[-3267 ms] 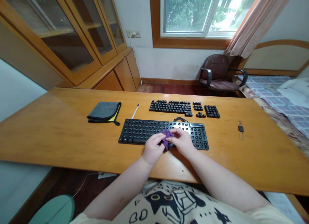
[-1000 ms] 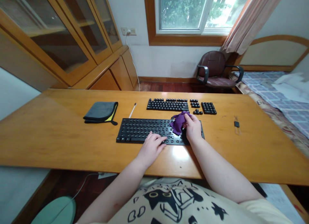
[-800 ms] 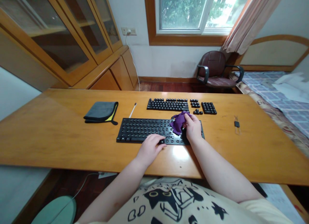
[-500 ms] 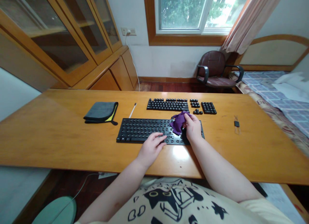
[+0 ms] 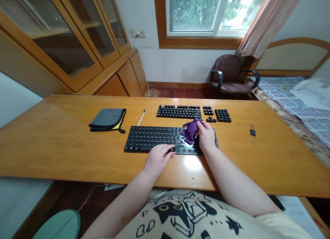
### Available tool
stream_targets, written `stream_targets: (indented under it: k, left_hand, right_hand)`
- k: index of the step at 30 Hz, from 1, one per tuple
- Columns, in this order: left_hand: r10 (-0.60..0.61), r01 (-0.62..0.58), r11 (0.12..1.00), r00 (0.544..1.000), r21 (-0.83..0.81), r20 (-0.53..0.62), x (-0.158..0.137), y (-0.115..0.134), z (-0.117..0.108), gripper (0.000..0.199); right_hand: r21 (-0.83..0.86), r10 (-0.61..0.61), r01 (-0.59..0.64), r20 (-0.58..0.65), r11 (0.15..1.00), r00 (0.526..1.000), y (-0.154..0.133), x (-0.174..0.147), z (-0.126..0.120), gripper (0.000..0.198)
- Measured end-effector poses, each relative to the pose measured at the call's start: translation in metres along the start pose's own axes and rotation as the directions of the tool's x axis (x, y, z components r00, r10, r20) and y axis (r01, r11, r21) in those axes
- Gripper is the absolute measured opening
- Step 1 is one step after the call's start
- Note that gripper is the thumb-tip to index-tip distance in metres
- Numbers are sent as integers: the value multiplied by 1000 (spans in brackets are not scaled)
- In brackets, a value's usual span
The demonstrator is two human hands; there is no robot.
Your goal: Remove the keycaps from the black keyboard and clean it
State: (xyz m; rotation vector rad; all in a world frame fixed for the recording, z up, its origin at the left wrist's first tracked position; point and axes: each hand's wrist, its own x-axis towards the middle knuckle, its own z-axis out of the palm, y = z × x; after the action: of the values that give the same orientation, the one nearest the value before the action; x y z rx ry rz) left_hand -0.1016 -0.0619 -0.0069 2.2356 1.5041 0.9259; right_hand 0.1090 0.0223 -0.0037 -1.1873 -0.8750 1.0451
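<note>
A black keyboard [image 5: 154, 136] lies on the table in front of me, most of its keycaps off and the switches bare. My left hand [image 5: 157, 158] grips its front edge near the middle, fingers bent over the bottom row and thumb at the near side. With my right hand [image 5: 205, 136] I pinch a crumpled purple cloth [image 5: 191, 131]. This cloth lies against the right part of the keyboard and covers some switches there. My right palm and wrist hide the keyboard's right front corner.
Behind the keyboard, black keycaps [image 5: 179, 112] are laid out in key order, with a number-pad block [image 5: 223, 115] at their right. A thin white brush [image 5: 141, 117] and a folded grey cloth [image 5: 108, 118] lie left. A wire keycap puller [image 5: 253, 133] lies right on the wooden table [image 5: 77, 156].
My left hand has slid slightly left and its spread fingers have closed down at the keyboard's front edge. My right hand and the purple cloth stay in place.
</note>
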Motion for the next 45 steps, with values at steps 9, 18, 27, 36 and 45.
stream_targets:
  k: [9,18,27,36,45]
  left_hand:
    - [-31,28,993,999,116,20,5,-2,7,21]
    - [-21,22,981,1000,193,-9,4,2,5,21]
    - [50,-50,958,999,283,7,0,7,5,22]
    - [121,-109,956,992,271,-27,-4,15,2,14]
    - [62,-61,936,998,346,7,-9,23,-2,18]
  right_hand:
    - [-13,9,-9,4,1000,1000,-3,-1,0,32]
    - [-5,-7,7,13,1000,1000,-2,-2,-1,30]
    - [-7,-12,12,8,1000,1000,-2,-2,0,31]
    - [-5,1,-1,-3,1000,1000,0,-1,0,32]
    - [11,7,-7,-11,1000,1000,-5,-3,1,33]
